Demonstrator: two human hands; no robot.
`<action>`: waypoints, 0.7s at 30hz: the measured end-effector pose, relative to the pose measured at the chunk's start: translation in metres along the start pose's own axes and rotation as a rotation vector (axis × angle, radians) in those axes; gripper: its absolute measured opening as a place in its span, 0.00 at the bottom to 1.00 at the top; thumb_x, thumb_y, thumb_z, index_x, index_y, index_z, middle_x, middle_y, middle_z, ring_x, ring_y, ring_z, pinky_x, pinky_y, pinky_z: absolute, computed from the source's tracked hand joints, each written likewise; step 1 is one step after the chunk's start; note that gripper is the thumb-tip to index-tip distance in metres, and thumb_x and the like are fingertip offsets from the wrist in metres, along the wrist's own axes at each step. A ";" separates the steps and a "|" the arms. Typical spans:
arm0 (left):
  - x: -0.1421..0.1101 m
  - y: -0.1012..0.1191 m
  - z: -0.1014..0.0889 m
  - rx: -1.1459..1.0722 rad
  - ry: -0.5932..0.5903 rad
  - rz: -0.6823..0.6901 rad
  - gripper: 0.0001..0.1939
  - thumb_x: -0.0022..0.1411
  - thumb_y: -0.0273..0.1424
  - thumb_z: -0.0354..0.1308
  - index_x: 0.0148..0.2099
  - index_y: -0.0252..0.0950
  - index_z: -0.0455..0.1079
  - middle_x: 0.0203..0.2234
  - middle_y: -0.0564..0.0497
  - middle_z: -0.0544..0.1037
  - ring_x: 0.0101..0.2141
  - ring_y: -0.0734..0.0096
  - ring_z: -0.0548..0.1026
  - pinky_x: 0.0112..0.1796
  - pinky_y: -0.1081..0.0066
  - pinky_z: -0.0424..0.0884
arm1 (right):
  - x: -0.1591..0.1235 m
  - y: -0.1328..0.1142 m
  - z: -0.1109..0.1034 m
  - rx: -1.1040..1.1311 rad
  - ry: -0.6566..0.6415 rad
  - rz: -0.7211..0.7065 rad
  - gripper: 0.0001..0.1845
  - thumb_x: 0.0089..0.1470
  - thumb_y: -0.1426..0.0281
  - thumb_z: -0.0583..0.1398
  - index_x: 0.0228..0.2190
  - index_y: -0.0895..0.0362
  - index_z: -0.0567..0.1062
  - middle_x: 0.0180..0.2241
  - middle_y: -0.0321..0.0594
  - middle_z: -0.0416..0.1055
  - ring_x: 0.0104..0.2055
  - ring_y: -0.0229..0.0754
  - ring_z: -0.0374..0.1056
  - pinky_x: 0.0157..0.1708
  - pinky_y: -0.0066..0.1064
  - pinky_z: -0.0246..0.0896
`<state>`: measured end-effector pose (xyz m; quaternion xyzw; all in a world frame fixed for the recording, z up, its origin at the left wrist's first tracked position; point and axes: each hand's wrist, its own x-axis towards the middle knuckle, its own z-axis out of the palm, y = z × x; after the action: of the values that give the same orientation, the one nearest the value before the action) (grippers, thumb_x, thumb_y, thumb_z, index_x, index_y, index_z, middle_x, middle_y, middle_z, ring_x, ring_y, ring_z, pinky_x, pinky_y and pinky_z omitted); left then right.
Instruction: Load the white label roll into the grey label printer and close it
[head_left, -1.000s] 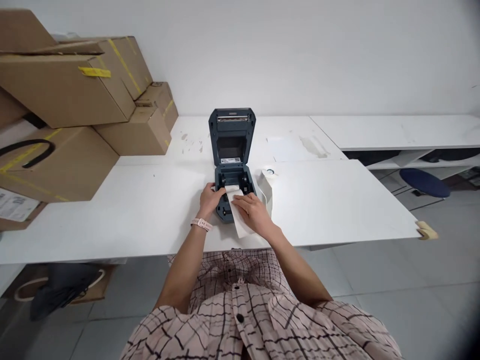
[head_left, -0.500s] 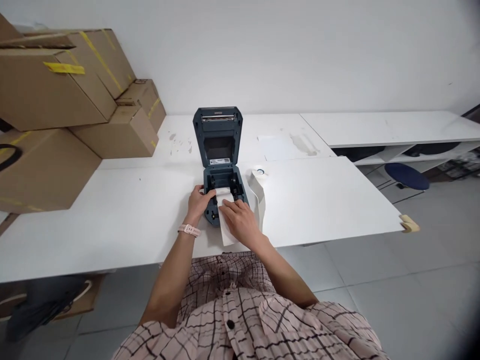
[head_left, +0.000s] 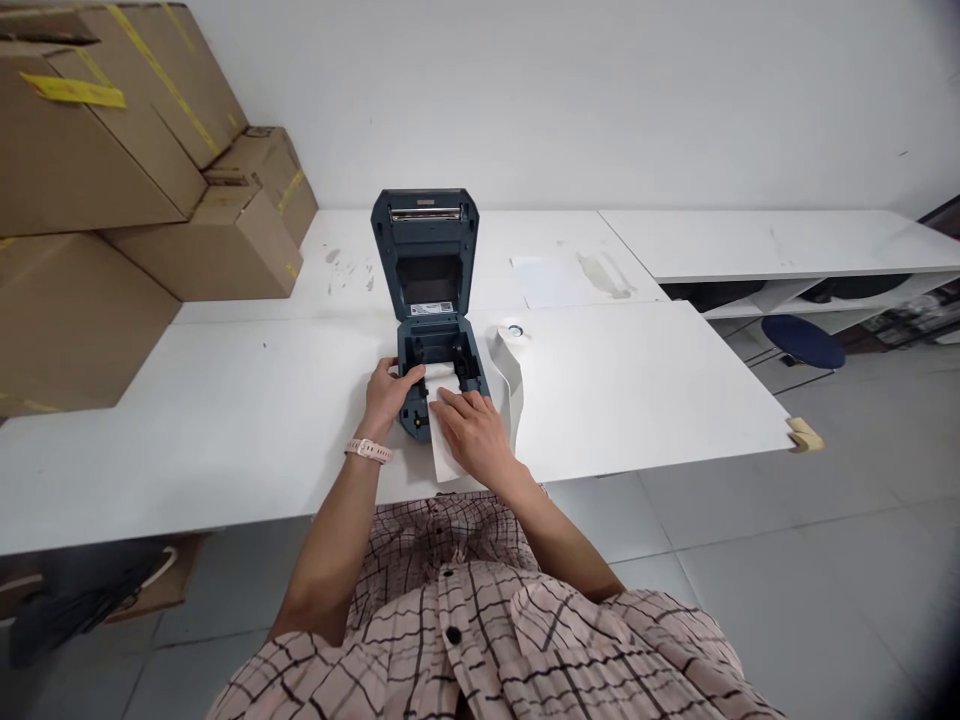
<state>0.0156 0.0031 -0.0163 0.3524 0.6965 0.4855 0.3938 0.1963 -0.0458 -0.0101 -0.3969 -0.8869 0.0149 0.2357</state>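
Observation:
A dark blue-grey label printer (head_left: 427, 247) stands on the white table with its lid tipped back. In its bay lies a roll of white label paper (head_left: 441, 372), and a strip from it runs over the front towards me. My left hand (head_left: 386, 396) grips the printer's left side, the thumb over the rim by the roll and the other fingers partly hidden outside. My right hand (head_left: 476, 435) is at the printer's front right, its fingertips closed down on the paper strip (head_left: 445, 458). How the thumb meets the strip is hidden.
Right of the printer lies a partly unwound white label roll (head_left: 516, 335). Behind it is a white sheet (head_left: 541, 282). Cardboard boxes (head_left: 225, 240) are stacked at the left. A yellowish guard (head_left: 805, 434) covers the table's right corner; beyond stands a blue stool (head_left: 804, 342).
The whole view has shifted, so everything sits a little higher and further left. Both hands keep nearly the same hold on the printer and the paper strip.

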 end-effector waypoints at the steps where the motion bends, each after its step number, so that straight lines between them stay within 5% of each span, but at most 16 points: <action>1: 0.001 0.000 0.000 -0.003 0.001 0.001 0.27 0.46 0.39 0.71 0.46 0.34 0.71 0.27 0.50 0.79 0.28 0.66 0.77 0.32 0.69 0.72 | 0.000 0.000 0.000 0.002 -0.004 0.001 0.16 0.70 0.72 0.51 0.51 0.56 0.76 0.58 0.44 0.72 0.47 0.52 0.67 0.42 0.43 0.63; 7: 0.004 -0.006 -0.002 0.019 0.009 0.006 0.32 0.48 0.43 0.71 0.52 0.33 0.71 0.33 0.46 0.79 0.33 0.62 0.78 0.35 0.67 0.73 | -0.003 -0.002 -0.002 0.034 -0.035 -0.002 0.18 0.70 0.68 0.51 0.54 0.57 0.74 0.60 0.46 0.71 0.50 0.55 0.67 0.46 0.47 0.65; 11: -0.027 -0.014 -0.004 0.082 0.055 0.043 0.47 0.52 0.50 0.68 0.68 0.35 0.57 0.57 0.35 0.72 0.49 0.53 0.77 0.45 0.62 0.75 | -0.002 0.013 -0.028 0.188 -0.163 -0.096 0.19 0.67 0.66 0.56 0.56 0.56 0.74 0.61 0.48 0.69 0.54 0.58 0.68 0.49 0.53 0.67; 13: -0.053 -0.021 -0.005 0.036 -0.013 0.051 0.52 0.54 0.51 0.67 0.73 0.39 0.49 0.66 0.35 0.63 0.60 0.49 0.70 0.53 0.59 0.71 | 0.012 0.029 -0.050 0.369 -0.189 -0.161 0.19 0.66 0.63 0.56 0.56 0.50 0.74 0.58 0.43 0.72 0.54 0.54 0.70 0.51 0.52 0.68; 16: -0.086 -0.027 -0.005 0.012 -0.128 0.029 0.58 0.53 0.53 0.67 0.75 0.43 0.39 0.69 0.37 0.58 0.65 0.45 0.63 0.60 0.56 0.66 | 0.062 0.058 -0.083 0.545 0.096 -0.046 0.22 0.67 0.56 0.54 0.59 0.45 0.70 0.58 0.38 0.72 0.58 0.49 0.69 0.59 0.51 0.63; 18: -0.097 -0.027 -0.006 0.015 -0.168 0.001 0.63 0.52 0.53 0.68 0.76 0.44 0.33 0.71 0.37 0.54 0.66 0.45 0.62 0.61 0.56 0.65 | 0.115 0.079 -0.095 0.604 0.305 0.059 0.30 0.65 0.48 0.52 0.63 0.47 0.65 0.65 0.40 0.63 0.65 0.52 0.60 0.65 0.54 0.54; 21: -0.099 -0.024 -0.007 0.031 -0.185 0.002 0.65 0.50 0.53 0.70 0.76 0.45 0.31 0.72 0.38 0.50 0.67 0.46 0.60 0.61 0.56 0.65 | 0.197 0.104 -0.094 0.757 0.340 0.116 0.42 0.60 0.37 0.48 0.65 0.48 0.59 0.69 0.41 0.54 0.71 0.56 0.48 0.67 0.60 0.43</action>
<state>0.0509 -0.0930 -0.0172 0.4024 0.6642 0.4403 0.4506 0.1963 0.1508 0.1311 -0.3283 -0.7437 0.2872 0.5066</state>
